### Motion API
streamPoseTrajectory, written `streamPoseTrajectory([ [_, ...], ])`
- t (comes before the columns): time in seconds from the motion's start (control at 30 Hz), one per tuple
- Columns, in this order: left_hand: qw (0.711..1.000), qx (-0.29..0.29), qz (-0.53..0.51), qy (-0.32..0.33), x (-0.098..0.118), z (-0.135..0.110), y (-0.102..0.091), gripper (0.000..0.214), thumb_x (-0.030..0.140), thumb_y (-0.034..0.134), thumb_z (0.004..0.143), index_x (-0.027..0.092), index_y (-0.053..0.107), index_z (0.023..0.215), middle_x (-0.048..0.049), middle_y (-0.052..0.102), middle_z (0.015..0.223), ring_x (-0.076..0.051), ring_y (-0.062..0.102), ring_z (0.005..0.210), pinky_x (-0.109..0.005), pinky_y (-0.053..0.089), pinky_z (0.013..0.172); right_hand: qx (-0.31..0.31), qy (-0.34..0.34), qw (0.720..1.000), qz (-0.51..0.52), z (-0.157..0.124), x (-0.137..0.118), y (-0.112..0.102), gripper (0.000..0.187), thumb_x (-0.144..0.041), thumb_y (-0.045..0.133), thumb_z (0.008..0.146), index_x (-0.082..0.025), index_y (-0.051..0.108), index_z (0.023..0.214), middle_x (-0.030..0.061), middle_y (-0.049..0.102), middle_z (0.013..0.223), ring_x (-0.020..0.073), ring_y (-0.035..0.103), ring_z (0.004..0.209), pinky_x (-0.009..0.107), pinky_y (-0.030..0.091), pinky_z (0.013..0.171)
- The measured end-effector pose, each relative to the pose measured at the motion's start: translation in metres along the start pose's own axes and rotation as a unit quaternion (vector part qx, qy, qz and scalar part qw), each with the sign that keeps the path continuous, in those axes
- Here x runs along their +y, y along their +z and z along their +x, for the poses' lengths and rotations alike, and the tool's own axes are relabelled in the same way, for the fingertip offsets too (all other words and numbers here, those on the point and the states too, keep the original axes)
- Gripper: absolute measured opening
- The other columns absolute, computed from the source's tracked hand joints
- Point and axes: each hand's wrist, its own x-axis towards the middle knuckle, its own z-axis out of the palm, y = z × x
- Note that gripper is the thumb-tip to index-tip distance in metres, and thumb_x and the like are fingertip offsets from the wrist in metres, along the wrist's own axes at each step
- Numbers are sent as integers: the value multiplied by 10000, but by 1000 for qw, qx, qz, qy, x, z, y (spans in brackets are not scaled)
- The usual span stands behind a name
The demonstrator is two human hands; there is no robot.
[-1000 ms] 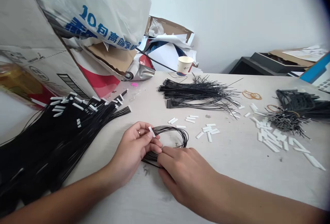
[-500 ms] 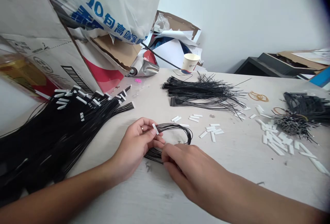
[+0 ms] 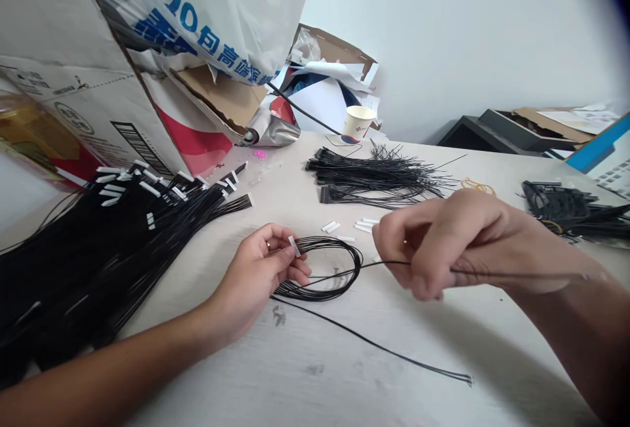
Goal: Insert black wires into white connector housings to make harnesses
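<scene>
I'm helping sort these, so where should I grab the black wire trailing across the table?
Pinch the free end of the black wire at lower right, coming from the near side: it lies flat on the table, away from the coil by the left hand.

We see wires (image 3: 295, 290) in a smooth, glossy black plastic sheath, and tabs (image 3: 331, 226) of matt white plastic. The table (image 3: 172, 381) looks like pale laminate, smooth but lightly scuffed. We take the cup (image 3: 357, 122) for matt paper. Behind it, the carton (image 3: 63, 105) is matt corrugated cardboard with rough torn edges, the sack (image 3: 211, 14) is thin white plastic with a faint sheen, and the pouch (image 3: 275, 132) is crumpled, shiny silver foil. The bands (image 3: 475, 185) look like thin, dull amber rubber
</scene>
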Motion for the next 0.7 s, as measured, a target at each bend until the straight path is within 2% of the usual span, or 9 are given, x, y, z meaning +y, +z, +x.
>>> streamPoseTrajectory([
  [0.13,1000,4,-3,10,-1,0,1,65,99,572,860,157,543,861,-6,639,694,-122,629,630,-237,498,610,101,-66,992,-22,1,6,2,133,-282,683,870,-297,792,944,74,620,977,150,559,739,317,485,641],
  [0.23,1000,3,0,12,-1,1,0,67,98,568,858,159,540,865,-7,641,693,-126,632,638,-243,498,614,160,-96,982,18,4,11,6,136,-291,658,891,-296,774,961,50,651,823,141,559,660,290,458,563],
  [0.33,1000,-2,20,5,0,1,0,48,123,564,869,160,535,875,-7,653,684,-117,626,602,-247,489,622,200,-37,979,29,10,18,12,118,-257,677,876,-262,709,990,1,628,632,121,541,562,240,412,487],
  [0.47,999,-9,53,-1,1,0,0,43,136,571,862,159,540,880,0,661,667,-110,617,583,-246,473,626,200,40,977,-69,22,30,22,63,-204,696,830,-172,645,812,-6,601,605,87,487,517,215,376,463],
  [0.57,997,-20,80,6,1,-1,0,60,153,597,845,161,557,890,11,663,659,-111,611,569,-246,468,609,215,74,962,-149,29,40,33,80,-139,653,801,-144,632,724,-23,539,586,67,434,512,202,344,455],
  [0.7,993,-36,111,19,0,-2,0,44,168,605,842,160,577,875,20,666,647,-104,613,545,-240,462,597,251,94,951,-156,34,51,45,83,-73,593,745,-141,602,697,-44,510,571,56,406,510,187,325,454],
])
